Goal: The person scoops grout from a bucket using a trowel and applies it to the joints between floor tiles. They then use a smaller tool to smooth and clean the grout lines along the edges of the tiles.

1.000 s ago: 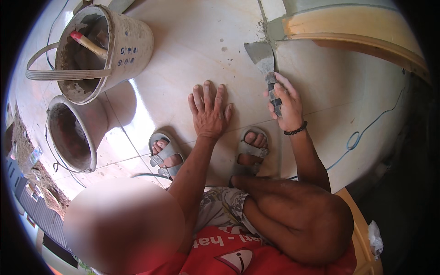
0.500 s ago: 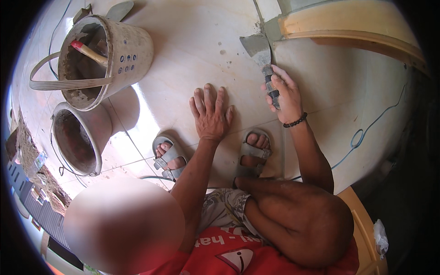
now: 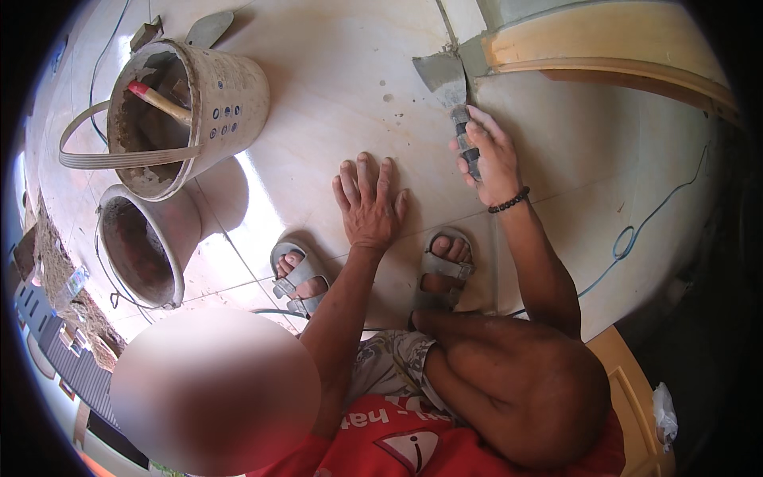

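My right hand (image 3: 493, 155) is wrapped round the dark handle of a putty knife (image 3: 442, 78). Its wide grey blade, smeared with mortar, lies against the tile floor beside a joint near the wooden frame's corner. A patch of grey mortar (image 3: 475, 57) sits just right of the blade. My left hand (image 3: 371, 208) rests flat on the tiles with its fingers apart, holding nothing.
A dirty white bucket (image 3: 238, 99) at the left holds a wooden-handled tool (image 3: 163, 102). Nearer stands a second bucket (image 3: 176, 226). A trowel blade (image 3: 210, 29) lies behind. A curved wooden piece (image 3: 604, 40) borders the far right; a thin blue cable (image 3: 660, 208) runs along the right.
The putty knife and my right hand have moved slightly farther from me over the tiles. My left hand stays flat on the floor. The whole view has shifted a little.
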A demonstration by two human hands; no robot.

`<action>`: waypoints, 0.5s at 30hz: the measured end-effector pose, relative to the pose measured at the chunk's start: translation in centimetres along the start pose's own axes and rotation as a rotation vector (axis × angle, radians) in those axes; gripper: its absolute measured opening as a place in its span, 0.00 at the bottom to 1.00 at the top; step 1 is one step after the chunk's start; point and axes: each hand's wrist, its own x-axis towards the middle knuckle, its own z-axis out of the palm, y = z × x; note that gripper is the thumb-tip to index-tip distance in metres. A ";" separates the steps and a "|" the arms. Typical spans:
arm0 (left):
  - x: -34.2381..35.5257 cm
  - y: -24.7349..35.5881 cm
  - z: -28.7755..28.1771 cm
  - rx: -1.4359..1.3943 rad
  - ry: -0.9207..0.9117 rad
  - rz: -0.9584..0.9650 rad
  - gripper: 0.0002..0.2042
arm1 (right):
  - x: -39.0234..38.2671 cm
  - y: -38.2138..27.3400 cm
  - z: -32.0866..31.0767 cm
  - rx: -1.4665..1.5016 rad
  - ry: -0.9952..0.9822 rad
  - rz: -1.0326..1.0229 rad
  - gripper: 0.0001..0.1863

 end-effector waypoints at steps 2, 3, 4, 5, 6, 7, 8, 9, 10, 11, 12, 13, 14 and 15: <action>0.0 0.1 0.0 -0.001 -0.008 -0.002 0.32 | 0.6 -0.4 0.2 0.016 -0.006 -0.008 0.24; 0.0 0.1 0.0 0.001 -0.007 0.000 0.32 | 1.0 -0.6 0.4 0.023 -0.009 -0.013 0.24; 0.1 0.1 0.0 0.002 -0.005 0.003 0.32 | 1.5 -0.6 0.5 0.003 -0.015 -0.034 0.24; 0.1 0.2 0.0 0.003 0.000 0.004 0.32 | 2.0 -0.5 0.8 -0.017 -0.021 -0.055 0.24; 0.1 0.2 0.0 0.004 0.004 0.006 0.33 | 2.2 -0.4 1.1 -0.038 -0.025 -0.076 0.24; 0.0 0.2 0.0 0.005 0.009 0.000 0.33 | 2.2 -0.9 1.8 -0.099 -0.058 -0.074 0.24; 0.0 0.1 0.0 0.010 0.011 0.000 0.33 | 1.9 -1.7 2.7 -0.158 -0.088 -0.069 0.25; 0.0 0.0 0.1 0.015 0.012 0.000 0.33 | 1.8 -2.1 3.4 -0.216 -0.119 -0.065 0.25; 0.1 0.0 0.0 0.017 0.018 0.002 0.33 | 1.7 -2.1 3.9 -0.233 -0.143 -0.041 0.25; 0.1 0.0 0.1 0.019 0.019 0.007 0.33 | 1.2 -1.9 3.9 -0.209 -0.158 -0.036 0.25; 0.0 0.0 0.2 0.020 0.021 0.012 0.33 | 0.5 -1.4 3.7 -0.185 -0.173 -0.032 0.25; 0.1 0.0 0.2 0.024 0.025 0.012 0.33 | 0.0 -1.0 3.6 -0.162 -0.193 -0.028 0.25; 0.0 0.0 0.2 0.020 0.028 0.013 0.33 | -0.5 -0.7 3.2 -0.145 -0.202 -0.014 0.26; 0.0 0.0 0.2 0.016 0.030 0.014 0.33 | -1.2 -0.3 2.9 -0.128 -0.177 -0.012 0.26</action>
